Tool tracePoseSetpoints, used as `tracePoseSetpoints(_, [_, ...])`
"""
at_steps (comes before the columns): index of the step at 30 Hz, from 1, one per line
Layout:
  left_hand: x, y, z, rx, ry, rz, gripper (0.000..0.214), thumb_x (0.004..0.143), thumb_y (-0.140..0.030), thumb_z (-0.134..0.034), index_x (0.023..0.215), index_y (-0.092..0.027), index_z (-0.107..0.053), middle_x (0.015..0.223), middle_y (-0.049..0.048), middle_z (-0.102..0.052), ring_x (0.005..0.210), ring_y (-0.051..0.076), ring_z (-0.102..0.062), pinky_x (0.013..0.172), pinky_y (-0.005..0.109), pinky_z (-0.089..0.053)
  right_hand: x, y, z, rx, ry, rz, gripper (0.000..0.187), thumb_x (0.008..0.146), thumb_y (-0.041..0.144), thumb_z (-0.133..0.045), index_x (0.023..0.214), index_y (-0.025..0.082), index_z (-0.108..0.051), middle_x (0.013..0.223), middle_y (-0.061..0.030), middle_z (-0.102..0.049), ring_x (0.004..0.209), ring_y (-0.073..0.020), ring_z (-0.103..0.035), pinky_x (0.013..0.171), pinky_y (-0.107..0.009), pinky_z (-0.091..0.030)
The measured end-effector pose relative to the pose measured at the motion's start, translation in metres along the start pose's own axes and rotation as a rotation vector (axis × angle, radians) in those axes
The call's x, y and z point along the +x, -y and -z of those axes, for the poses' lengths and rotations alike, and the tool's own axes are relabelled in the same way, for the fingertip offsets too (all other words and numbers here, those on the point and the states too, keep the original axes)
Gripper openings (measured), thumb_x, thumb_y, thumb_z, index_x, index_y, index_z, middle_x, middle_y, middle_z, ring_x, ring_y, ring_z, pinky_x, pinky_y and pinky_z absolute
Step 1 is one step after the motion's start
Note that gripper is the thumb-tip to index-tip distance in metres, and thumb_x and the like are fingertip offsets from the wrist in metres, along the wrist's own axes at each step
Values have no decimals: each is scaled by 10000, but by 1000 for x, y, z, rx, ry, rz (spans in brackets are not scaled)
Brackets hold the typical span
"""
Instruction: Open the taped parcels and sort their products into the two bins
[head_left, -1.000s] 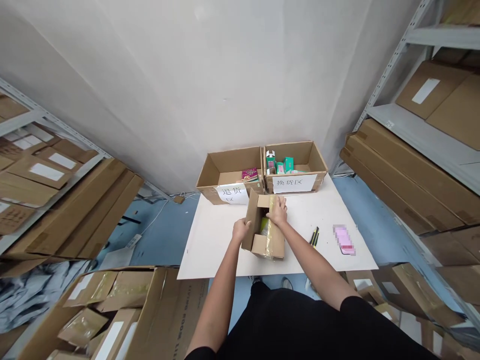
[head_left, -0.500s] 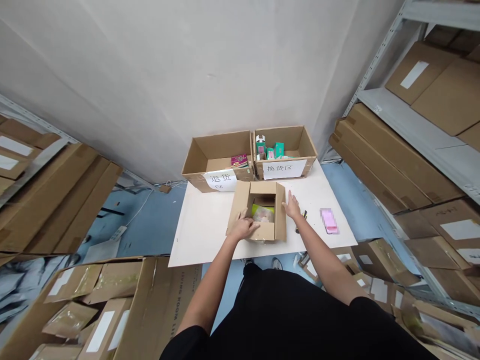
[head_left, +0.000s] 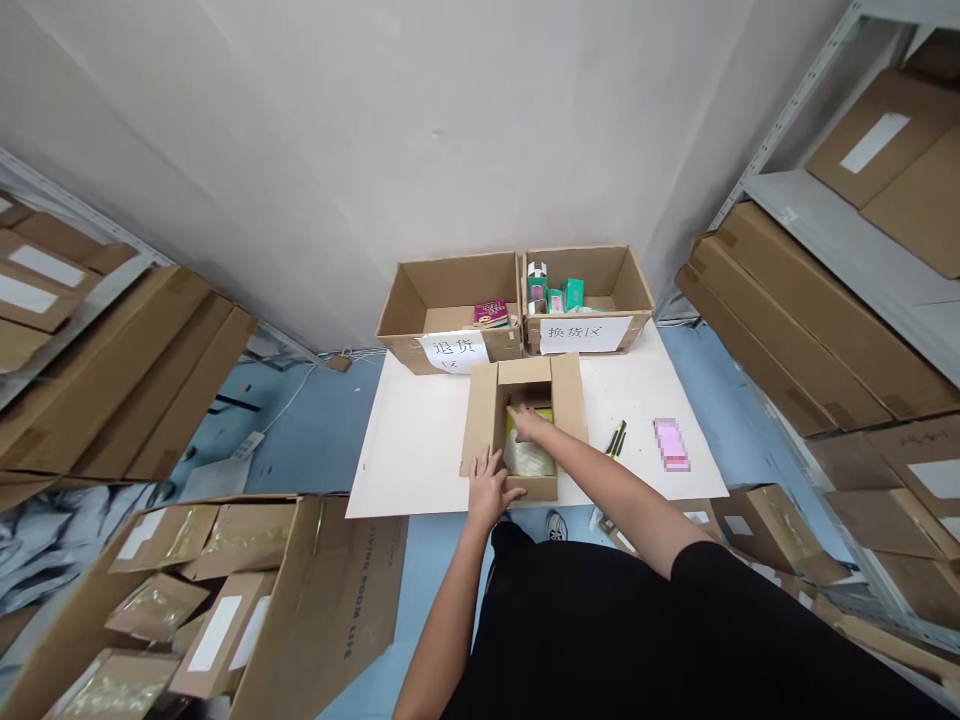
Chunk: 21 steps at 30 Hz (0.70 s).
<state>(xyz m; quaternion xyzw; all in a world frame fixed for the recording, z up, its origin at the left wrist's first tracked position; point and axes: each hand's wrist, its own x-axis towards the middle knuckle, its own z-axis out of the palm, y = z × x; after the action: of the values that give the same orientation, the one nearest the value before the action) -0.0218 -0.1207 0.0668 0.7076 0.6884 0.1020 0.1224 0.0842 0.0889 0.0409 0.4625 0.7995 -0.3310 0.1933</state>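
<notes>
An open cardboard box (head_left: 480,412) stands near the front of the white table, its flaps folded outward. Inside lies a yellow-green package (head_left: 531,458) under a clear, wrinkled wrap that looks like plastic. My left hand (head_left: 490,490) rests with spread fingers on the box's front left corner. From the right, my right hand (head_left: 529,424) reaches into the box over the package. Its fingers are stretched toward the package's left side, and some fingertips are hard to see.
Two labelled cardboard bins stand at the back: the left bin (head_left: 390,330) holds a purple box (head_left: 491,313), the right bin (head_left: 637,305) several green boxes. A yellow-black utility knife (head_left: 617,440) and a pixelated pink item (head_left: 671,445) lie right. A large carton (head_left: 352,590) holds parcels at lower left.
My right hand has left the right flap and moved into the box. My left hand has shifted down to the front corner, fingers now spread. The view has shifted slightly.
</notes>
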Motion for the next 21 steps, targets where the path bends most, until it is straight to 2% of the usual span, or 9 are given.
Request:
tracePoseSetpoints(2, [-1, -4, -11, 8, -86, 17, 278, 937, -497, -738, 932, -221, -768, 1570, 144, -580, 1585, 403, -344, 1257, 671, -313, 11, 0, -9, -25, 41, -81, 1228, 780, 292, -885, 1740, 262, -120, 1782, -231, -97, 1627, -432, -193, 1242, -549, -349])
tracePoseSetpoints(5, [-1, -11, -19, 7, -153, 29, 202, 949, -420, -733, 925, -222, -764, 1456, 148, -666, 1558, 406, -395, 1246, 673, -337, 27, -5, -26, -70, 65, -154, 1294, 754, 338, -917, 1740, 307, -80, 1799, -187, -26, 1649, -412, -98, 1262, -565, -299])
tracePoseSetpoints(8, [-6, -14, -23, -13, -173, 13, 156, 934, -377, -750, 921, -224, -768, 1384, 146, -703, 1538, 408, -424, 1249, 669, -338, 45, -7, -42, -98, 82, -195, 1362, 706, 399, -958, 1740, 303, -77, 1798, -197, 4, 1649, -432, -56, 1274, -594, -241])
tracePoseSetpoints(12, [-12, -8, -25, -38, -173, 46, 143, 908, -381, -780, 924, -239, -771, 1375, 144, -707, 1535, 424, -421, 1227, 676, -358, 73, 1, -56, -72, 130, -187, 1392, 682, 446, -958, 1741, 267, -72, 1788, -230, -19, 1638, -462, -78, 1258, -619, -246])
tracePoseSetpoints(17, [-8, 6, -22, -56, -137, 22, 123, 870, -354, -823, 898, -251, -761, 1449, 131, -672, 1553, 425, -393, 1223, 681, -365, 105, 6, -62, -15, 141, -176, 1374, 651, 380, -977, 1732, 221, -143, 1774, -275, -38, 1636, -456, -28, 1263, -646, -147])
tracePoseSetpoints(21, [1, 8, -21, -72, -145, 0, 95, 884, -325, -809, 886, -251, -750, 1445, 123, -677, 1550, 428, -401, 1204, 680, -398, 113, -3, -60, -38, 175, -177, 1408, 617, 455, -986, 1731, 275, -144, 1786, -239, -47, 1649, -418, -45, 1284, -621, -92])
